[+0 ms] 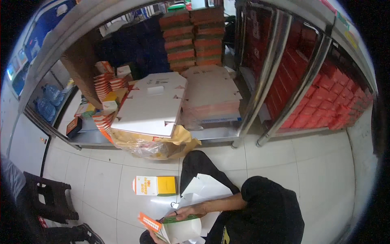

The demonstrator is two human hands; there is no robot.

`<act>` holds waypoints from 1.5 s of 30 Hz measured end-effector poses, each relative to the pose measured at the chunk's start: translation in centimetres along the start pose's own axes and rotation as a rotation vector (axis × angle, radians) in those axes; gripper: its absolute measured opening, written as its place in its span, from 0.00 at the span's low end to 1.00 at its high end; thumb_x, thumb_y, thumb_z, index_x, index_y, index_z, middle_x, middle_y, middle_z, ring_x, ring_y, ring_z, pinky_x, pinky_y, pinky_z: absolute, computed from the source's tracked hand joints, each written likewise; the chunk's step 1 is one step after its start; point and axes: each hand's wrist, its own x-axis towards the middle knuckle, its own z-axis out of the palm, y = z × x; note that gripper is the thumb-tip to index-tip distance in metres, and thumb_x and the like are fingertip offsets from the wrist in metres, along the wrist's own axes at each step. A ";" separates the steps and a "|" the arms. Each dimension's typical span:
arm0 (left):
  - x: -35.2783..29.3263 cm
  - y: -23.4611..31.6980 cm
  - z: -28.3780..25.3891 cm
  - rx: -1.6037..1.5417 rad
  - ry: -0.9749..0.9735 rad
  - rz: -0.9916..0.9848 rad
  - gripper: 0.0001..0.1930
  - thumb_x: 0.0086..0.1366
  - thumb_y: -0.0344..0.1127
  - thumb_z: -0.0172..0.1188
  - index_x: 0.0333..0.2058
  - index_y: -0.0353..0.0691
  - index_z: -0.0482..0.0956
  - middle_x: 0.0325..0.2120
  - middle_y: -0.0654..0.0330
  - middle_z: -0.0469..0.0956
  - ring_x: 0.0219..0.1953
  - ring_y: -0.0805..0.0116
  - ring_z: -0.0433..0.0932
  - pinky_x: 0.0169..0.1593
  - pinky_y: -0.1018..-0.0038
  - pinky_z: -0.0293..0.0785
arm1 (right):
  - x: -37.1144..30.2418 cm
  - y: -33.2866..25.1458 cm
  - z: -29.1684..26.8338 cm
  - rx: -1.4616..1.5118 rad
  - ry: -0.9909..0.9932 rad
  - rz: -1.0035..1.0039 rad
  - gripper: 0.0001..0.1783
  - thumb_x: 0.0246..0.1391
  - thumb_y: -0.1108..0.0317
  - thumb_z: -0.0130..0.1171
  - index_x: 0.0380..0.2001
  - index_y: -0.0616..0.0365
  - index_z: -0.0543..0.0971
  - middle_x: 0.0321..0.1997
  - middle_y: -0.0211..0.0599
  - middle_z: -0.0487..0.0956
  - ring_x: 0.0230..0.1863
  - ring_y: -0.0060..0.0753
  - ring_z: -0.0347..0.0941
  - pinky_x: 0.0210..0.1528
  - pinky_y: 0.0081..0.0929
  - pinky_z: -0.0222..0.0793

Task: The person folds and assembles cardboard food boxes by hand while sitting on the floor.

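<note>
I sit on the floor with a small paper food carton (183,229) low in front of me, its panels green, white and orange. It is partly folded, with the orange flap sticking out to the left. My right hand (187,212) is closed on the carton's green upper edge. At the lower left side of the carton, my left hand (156,236) grips it near the orange flap; most of that hand is cut off by the picture's lower edge. White card sheets (207,186) lie across my lap, under my right forearm.
A flat white-and-yellow carton (155,186) lies on the tiles to my left. Ahead, a low metal shelf (219,134) bears stacked white box blanks (150,105) and orange cartons (109,83). Red packs (325,101) fill the right rack. A dark stool (50,197) and another person's shoe (92,234) are at left.
</note>
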 end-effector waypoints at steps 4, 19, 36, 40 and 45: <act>1.0 1.0 -0.1 0.101 0.017 0.128 0.28 0.65 0.54 0.41 0.53 0.35 0.63 0.48 0.52 0.69 0.48 0.58 0.70 0.50 0.62 0.66 | -0.7 3.1 -1.0 0.360 0.095 0.233 0.39 0.50 0.43 0.52 0.59 0.53 0.58 0.62 0.29 0.59 0.60 0.23 0.56 0.60 0.25 0.52; 2.3 -0.4 6.2 0.286 -0.174 0.220 0.29 0.65 0.55 0.39 0.52 0.34 0.63 0.47 0.51 0.69 0.47 0.58 0.70 0.51 0.62 0.66 | -1.3 3.8 -1.6 0.149 0.094 0.209 0.28 0.53 0.51 0.52 0.54 0.55 0.65 0.55 0.26 0.70 0.53 0.20 0.65 0.57 0.22 0.56; 2.2 -1.2 8.4 0.312 -0.286 0.249 0.31 0.65 0.57 0.37 0.51 0.33 0.64 0.46 0.49 0.69 0.47 0.58 0.70 0.51 0.62 0.66 | -3.3 3.0 -2.7 0.014 0.170 0.288 0.24 0.49 0.50 0.57 0.45 0.52 0.73 0.42 0.29 0.78 0.39 0.24 0.75 0.42 0.26 0.70; 1.9 -0.8 8.0 0.308 -0.276 0.267 0.31 0.65 0.57 0.36 0.51 0.32 0.64 0.46 0.49 0.69 0.47 0.58 0.70 0.51 0.63 0.66 | -3.4 2.5 -2.5 0.089 0.183 0.350 0.23 0.49 0.49 0.57 0.45 0.51 0.74 0.41 0.29 0.78 0.34 0.26 0.76 0.37 0.27 0.72; 1.8 -0.7 7.5 0.300 -0.263 0.282 0.32 0.65 0.58 0.35 0.50 0.32 0.65 0.45 0.49 0.70 0.47 0.58 0.71 0.51 0.63 0.66 | -3.7 2.0 -1.5 0.053 0.152 0.366 0.24 0.50 0.50 0.56 0.46 0.52 0.73 0.43 0.30 0.78 0.35 0.26 0.76 0.36 0.27 0.73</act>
